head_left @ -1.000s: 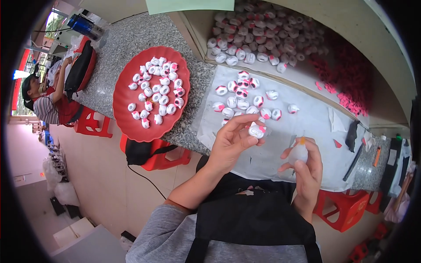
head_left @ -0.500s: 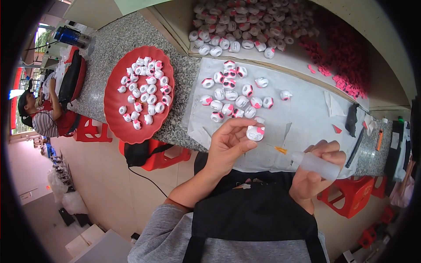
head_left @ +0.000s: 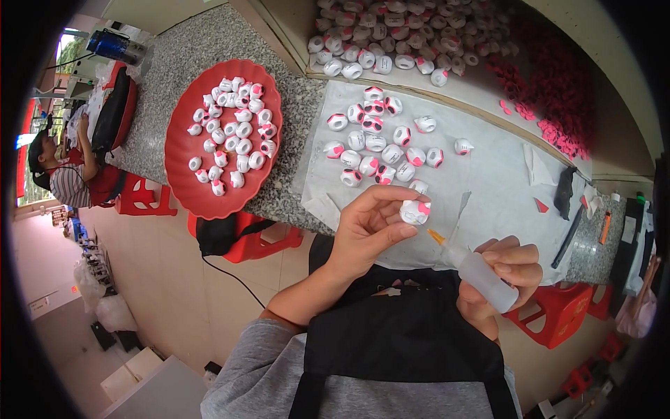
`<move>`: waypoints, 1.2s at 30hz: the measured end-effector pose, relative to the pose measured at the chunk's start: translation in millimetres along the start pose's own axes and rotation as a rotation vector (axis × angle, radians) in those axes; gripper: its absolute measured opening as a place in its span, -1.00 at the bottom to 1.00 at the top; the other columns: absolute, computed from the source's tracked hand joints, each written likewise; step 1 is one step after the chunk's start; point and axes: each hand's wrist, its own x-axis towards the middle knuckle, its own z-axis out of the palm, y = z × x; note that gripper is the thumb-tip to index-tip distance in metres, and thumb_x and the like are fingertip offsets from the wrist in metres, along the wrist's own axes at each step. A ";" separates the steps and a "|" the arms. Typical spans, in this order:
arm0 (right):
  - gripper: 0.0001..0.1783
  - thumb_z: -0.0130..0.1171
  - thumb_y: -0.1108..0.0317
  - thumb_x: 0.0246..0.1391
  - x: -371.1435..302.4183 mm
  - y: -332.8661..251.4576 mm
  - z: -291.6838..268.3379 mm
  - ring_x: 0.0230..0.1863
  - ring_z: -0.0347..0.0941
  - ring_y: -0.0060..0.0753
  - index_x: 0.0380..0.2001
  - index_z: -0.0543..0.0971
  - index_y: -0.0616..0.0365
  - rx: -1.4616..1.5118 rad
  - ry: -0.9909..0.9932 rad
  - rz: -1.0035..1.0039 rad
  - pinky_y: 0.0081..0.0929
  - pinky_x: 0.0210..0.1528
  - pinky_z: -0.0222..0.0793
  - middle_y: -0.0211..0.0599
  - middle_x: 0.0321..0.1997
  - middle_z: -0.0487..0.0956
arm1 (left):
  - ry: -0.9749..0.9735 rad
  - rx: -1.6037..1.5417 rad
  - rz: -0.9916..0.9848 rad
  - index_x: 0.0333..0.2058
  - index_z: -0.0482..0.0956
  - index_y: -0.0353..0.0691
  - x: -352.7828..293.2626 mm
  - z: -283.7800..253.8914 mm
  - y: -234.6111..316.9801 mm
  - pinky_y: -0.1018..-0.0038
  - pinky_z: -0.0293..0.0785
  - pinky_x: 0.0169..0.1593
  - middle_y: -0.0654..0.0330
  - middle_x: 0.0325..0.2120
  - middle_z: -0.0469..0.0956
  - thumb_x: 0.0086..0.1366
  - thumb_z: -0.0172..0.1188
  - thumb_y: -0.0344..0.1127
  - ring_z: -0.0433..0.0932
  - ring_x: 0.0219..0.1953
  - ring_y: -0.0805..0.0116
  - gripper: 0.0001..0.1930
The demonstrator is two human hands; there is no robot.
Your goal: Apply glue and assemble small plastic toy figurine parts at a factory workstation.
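Between the thumb and fingers of my left hand [head_left: 370, 227] is a small white toy head [head_left: 414, 211] with a pink patch. My right hand [head_left: 506, 269] is wrapped round a translucent squeeze bottle [head_left: 486, 279], tilted so that its orange needle tip [head_left: 436, 237] points up and left at the toy head. The tip's fine end is close to the toy head; whether they touch I cannot tell. Just beyond my left hand, several similar white toy heads with pink or dark patches [head_left: 375, 142] lie on a white sheet [head_left: 481, 188].
Left of the sheet, a red scalloped tray [head_left: 187, 164] carries many white toy heads. A shelf at the back holds a heap of white heads [head_left: 405, 35] and pink pieces [head_left: 548, 91]. Red stools [head_left: 555, 314] stand below the granite table [head_left: 296, 94]. Another person [head_left: 66, 167] sits far left.
The squeeze bottle has swung steeper, and its orange tip has come left toward the toy head. My left hand still grips the head, shifted slightly right. The whole view has moved a little.
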 end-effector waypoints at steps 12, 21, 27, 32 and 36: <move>-0.48 0.37 0.40 -0.54 -1.0 0.1 -1.9 -0.52 0.31 -0.46 -0.43 0.30 0.11 -0.007 -0.031 -0.017 -0.64 -0.54 0.29 -0.35 -0.40 0.29 | -0.004 -0.006 -0.022 -0.25 0.28 -0.32 -1.7 0.6 0.0 0.43 0.33 -0.14 0.05 -0.26 0.34 -0.08 0.09 -0.55 0.35 -0.19 0.35 -0.66; -0.48 0.38 0.48 -0.60 3.4 -3.4 -3.5 -0.52 0.30 -0.47 -0.45 0.32 0.11 0.005 -0.077 -0.013 -0.62 -0.54 0.29 -0.33 -0.37 0.31 | 0.006 0.002 -0.020 -0.25 0.28 -0.32 -1.2 -0.5 0.4 0.42 0.33 -0.14 0.05 -0.27 0.35 -0.07 0.08 -0.56 0.36 -0.20 0.35 -0.66; -0.52 0.34 0.43 -0.53 1.0 2.7 5.5 -0.58 0.22 -0.53 -0.46 0.30 0.12 -0.036 0.037 -0.094 -0.66 -0.62 0.20 -0.32 -0.42 0.31 | 0.007 -0.013 -0.022 -0.25 0.28 -0.32 -0.7 -0.3 0.2 0.43 0.33 -0.14 0.04 -0.28 0.36 -0.07 0.08 -0.56 0.38 -0.23 0.36 -0.66; -0.59 0.27 0.38 -0.41 1.3 6.3 7.0 -0.66 0.14 -0.59 -0.46 0.28 0.15 -0.060 0.088 -0.166 -0.72 -0.67 0.11 -0.32 -0.46 0.29 | -0.007 -0.007 -0.033 -0.24 0.28 -0.33 -0.8 -0.6 1.1 0.46 0.33 -0.15 0.04 -0.29 0.37 -0.08 0.09 -0.54 0.39 -0.25 0.37 -0.65; -0.60 0.25 0.42 -0.41 2.7 6.5 5.9 -0.66 0.15 -0.58 -0.45 0.28 0.16 -0.043 0.063 -0.189 -0.72 -0.67 0.13 -0.31 -0.46 0.29 | -0.017 0.002 -0.049 -0.24 0.28 -0.34 -0.8 -1.0 0.6 0.48 0.33 -0.16 0.04 -0.30 0.37 -0.08 0.09 -0.54 0.39 -0.26 0.39 -0.64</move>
